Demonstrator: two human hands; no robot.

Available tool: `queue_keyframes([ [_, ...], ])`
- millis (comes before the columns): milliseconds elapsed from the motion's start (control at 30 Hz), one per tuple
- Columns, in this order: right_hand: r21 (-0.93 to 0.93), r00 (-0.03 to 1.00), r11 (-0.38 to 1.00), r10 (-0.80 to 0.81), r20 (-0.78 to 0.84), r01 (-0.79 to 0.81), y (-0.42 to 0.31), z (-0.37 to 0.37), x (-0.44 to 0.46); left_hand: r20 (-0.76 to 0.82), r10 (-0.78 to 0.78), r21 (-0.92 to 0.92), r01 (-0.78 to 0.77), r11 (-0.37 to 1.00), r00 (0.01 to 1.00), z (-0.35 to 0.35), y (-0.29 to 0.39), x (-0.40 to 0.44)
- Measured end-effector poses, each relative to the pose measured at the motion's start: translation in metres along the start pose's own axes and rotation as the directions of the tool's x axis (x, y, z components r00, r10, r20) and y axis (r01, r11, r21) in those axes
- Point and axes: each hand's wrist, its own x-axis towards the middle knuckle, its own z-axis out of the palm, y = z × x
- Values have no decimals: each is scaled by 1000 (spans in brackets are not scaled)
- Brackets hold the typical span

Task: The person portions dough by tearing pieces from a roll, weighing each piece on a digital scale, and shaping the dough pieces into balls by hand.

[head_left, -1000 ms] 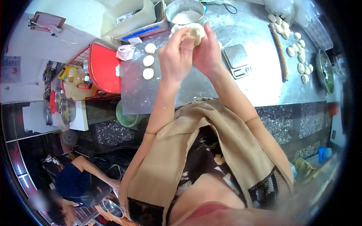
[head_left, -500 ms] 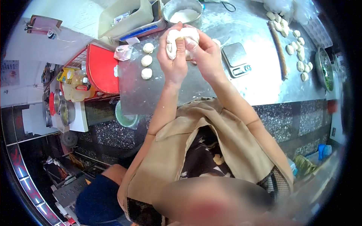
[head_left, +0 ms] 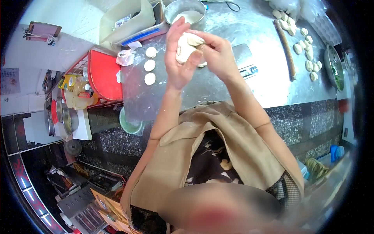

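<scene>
My left hand (head_left: pixel 177 64) has its fingers stretched upward, with a piece of white dough (head_left: pixel 185 50) held against the palm by the thumb. My right hand (head_left: pixel 219 54) pinches the dough's right edge between thumb and fingers. Both hands are above the metal table (head_left: pixel 187 91). Part of another pale lump shows below the dough, mostly hidden by my hands. To the left, three round dough balls (head_left: pixel 150 65) sit in a column. A kitchen scale (head_left: pixel 243 56) stands just right of my right hand, partly covered by it.
A pot of flour (head_left: pixel 186 17) and a plastic bin (head_left: pixel 128 21) stand behind. A rolling pin (head_left: pixel 285 50), several dough pieces (head_left: pixel 309 54) and a bowl of greens (head_left: pixel 335 68) are at the right. A red lid (head_left: pixel 104 76) is at the left.
My left fingers have straightened and the dough is turned and more gathered against that palm. My right hand has shifted right, now pinching its edge. A person in dark blue at lower left has left view.
</scene>
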Motion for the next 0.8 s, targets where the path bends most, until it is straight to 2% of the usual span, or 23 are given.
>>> queue_keyframes([
  [33,324,969,919,177,175,-226,-8,-7,-1,44,86,126,-91,988,995,-6,-1,4],
  [67,558,880,690,270,391,-460,-14,-10,-3,96,167,248,-186,951,981,-10,-1,7],
  [100,556,878,690,269,396,-463,-21,-10,-7,91,168,251,-186,950,982,-10,0,8],
  [133,612,916,698,169,364,-372,-28,-9,-13,-4,22,39,-22,999,1000,-9,3,7],
  [167,666,944,693,68,323,-277,-31,-7,-17,-62,-139,-188,126,974,988,-6,6,7],
  [200,673,992,730,52,111,-114,-29,6,-18,-128,-125,-196,99,976,984,2,11,10],
  [233,674,993,730,51,110,-113,-26,6,-21,-128,-124,-195,98,976,984,8,14,10],
  [300,417,998,907,41,39,-53,-22,0,-24,-198,-159,-411,66,909,967,17,18,8],
  [333,94,971,967,-235,-46,239,-19,-5,-18,-196,-160,-412,67,909,967,17,17,8],
  [367,93,971,967,-233,-48,236,-24,-7,-17,-167,-103,-385,32,923,981,16,14,8],
  [433,-61,951,953,-300,-78,296,-33,-12,-15,-131,-50,-360,0,933,990,11,13,10],
  [467,-62,951,954,-297,-82,292,-35,-12,-15,-24,7,-202,-12,979,1000,5,16,13],
  [500,134,984,980,-133,-119,149,-36,-11,-15,90,49,-40,-46,998,995,3,18,17],
  [533,330,992,944,37,-122,5,-38,-11,-14,115,-84,-90,95,991,990,5,25,16],
  [567,331,992,944,38,-122,5,-37,-15,-12,116,-84,-90,95,991,990,6,25,17],
  [633,49,990,993,-113,84,109,-34,-30,-5,162,-54,-209,88,974,985,10,22,18],
  [667,18,971,998,-58,231,55,-39,-36,1,252,-193,-216,249,944,948,4,29,21],
  [700,23,972,999,-53,228,50,-35,-39,5,255,-199,-212,255,943,946,-2,33,24],
  [733,142,917,976,99,387,-165,-29,-42,10,376,-212,31,216,976,902,-7,35,27],
  [767,218,808,897,211,550,-383,-26,-46,13,482,-249,263,133,956,840,-11,37,29],
  [800,317,787,855,156,597,-410,-25,-52,15,493,-284,303,144,942,822,-15,37,29],
])
